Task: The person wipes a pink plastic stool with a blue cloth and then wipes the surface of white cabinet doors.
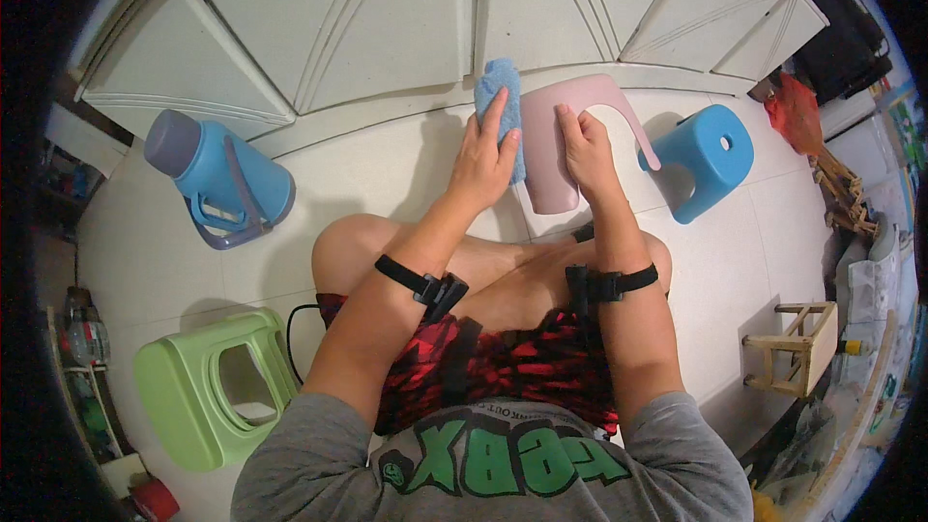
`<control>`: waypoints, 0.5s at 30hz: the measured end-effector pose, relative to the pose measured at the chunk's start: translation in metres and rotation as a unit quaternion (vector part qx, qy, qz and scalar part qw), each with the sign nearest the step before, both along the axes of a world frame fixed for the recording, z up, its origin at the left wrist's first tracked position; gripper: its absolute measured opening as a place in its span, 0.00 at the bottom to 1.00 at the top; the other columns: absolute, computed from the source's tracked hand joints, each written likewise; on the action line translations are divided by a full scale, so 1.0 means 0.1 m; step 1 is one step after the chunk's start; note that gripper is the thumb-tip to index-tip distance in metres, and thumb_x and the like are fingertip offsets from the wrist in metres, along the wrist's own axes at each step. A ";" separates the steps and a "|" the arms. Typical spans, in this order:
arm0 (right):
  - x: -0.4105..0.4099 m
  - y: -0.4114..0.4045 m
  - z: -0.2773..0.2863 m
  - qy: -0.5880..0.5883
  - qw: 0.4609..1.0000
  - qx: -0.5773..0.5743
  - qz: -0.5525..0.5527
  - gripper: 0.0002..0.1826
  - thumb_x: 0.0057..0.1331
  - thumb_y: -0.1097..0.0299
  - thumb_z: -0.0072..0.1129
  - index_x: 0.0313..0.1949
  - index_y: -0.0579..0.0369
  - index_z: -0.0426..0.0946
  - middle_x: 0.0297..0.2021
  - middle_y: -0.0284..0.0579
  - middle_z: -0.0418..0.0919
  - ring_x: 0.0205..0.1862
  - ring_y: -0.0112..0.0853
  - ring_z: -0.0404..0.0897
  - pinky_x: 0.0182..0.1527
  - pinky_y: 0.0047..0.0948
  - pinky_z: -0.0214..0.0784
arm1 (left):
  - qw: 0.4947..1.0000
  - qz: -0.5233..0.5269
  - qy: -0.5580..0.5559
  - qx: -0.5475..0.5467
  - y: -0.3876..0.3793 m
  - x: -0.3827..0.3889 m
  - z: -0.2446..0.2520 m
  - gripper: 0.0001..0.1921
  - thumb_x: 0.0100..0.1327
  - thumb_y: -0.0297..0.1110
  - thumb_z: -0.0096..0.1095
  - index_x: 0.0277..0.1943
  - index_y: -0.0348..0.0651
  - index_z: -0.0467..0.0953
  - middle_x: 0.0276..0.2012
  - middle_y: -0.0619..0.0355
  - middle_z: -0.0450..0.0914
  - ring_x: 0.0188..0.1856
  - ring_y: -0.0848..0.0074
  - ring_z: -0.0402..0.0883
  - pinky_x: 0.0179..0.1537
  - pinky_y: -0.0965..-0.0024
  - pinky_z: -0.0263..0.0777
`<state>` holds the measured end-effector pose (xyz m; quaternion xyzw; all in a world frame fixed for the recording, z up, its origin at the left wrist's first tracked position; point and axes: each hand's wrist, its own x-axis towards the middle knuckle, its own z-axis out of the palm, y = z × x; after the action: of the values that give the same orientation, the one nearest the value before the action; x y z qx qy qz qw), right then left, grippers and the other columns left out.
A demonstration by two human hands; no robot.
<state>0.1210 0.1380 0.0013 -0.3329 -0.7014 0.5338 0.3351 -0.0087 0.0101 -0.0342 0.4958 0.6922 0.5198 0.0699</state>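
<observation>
My left hand [487, 152] holds a folded blue cloth [500, 83], its fingers spread over the cloth. The cloth lies against the left side of a pink plastic jug [547, 152] with a long curved handle. On the jug's other side, my right hand [589, 148] grips its edge, the thumb resting on the pink surface. The handle arches to the right beyond this hand and ends near a blue plastic stool [714, 152].
White cabinet doors [391, 22] span the far side. A blue thermos flask [232, 174] and a green plastic stool [181, 391] are on the floor at left. A small wooden stool [815, 348] is at right, and a red bag [794, 116] sits at upper right.
</observation>
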 end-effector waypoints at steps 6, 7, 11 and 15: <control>0.00 0.03 -0.03 -0.001 1.000 0.000 0.001 0.26 0.77 0.52 0.58 0.26 0.60 0.72 0.21 0.32 0.70 0.26 0.20 0.65 0.27 0.29 0.59 | 1.000 0.006 0.012 0.015 0.02 -0.01 -0.03 0.31 0.79 0.40 0.49 0.81 0.52 0.52 0.69 0.31 0.66 0.67 0.37 0.71 0.68 0.46 0.66; 0.00 0.01 -0.01 0.001 1.000 0.002 0.000 0.26 0.77 0.52 0.58 0.26 0.60 0.72 0.21 0.32 0.70 0.26 0.20 0.65 0.27 0.29 0.59 | 1.000 0.009 0.008 0.007 0.02 -0.01 -0.03 0.31 0.79 0.40 0.49 0.81 0.51 0.52 0.68 0.31 0.66 0.66 0.37 0.71 0.68 0.46 0.66; -0.01 0.02 -0.02 0.007 1.000 -0.001 0.004 0.26 0.77 0.52 0.58 0.26 0.59 0.72 0.21 0.32 0.70 0.26 0.20 0.64 0.26 0.28 0.58 | 0.999 0.019 0.013 0.035 0.04 -0.03 -0.08 0.31 0.78 0.41 0.51 0.80 0.49 0.54 0.64 0.27 0.69 0.61 0.34 0.73 0.64 0.44 0.68; 0.00 0.03 -0.05 0.005 1.000 -0.003 0.001 0.26 0.77 0.52 0.58 0.26 0.59 0.72 0.21 0.32 0.69 0.26 0.20 0.64 0.26 0.28 0.59 | 0.999 0.020 0.014 0.036 0.04 -0.03 -0.10 0.31 0.78 0.41 0.51 0.80 0.49 0.54 0.64 0.26 0.69 0.61 0.33 0.73 0.64 0.44 0.68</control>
<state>0.1205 0.1414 -0.0035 -0.3299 -0.6986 0.5380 0.3373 -0.0122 0.0146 -0.0439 0.4912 0.6837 0.5387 0.0322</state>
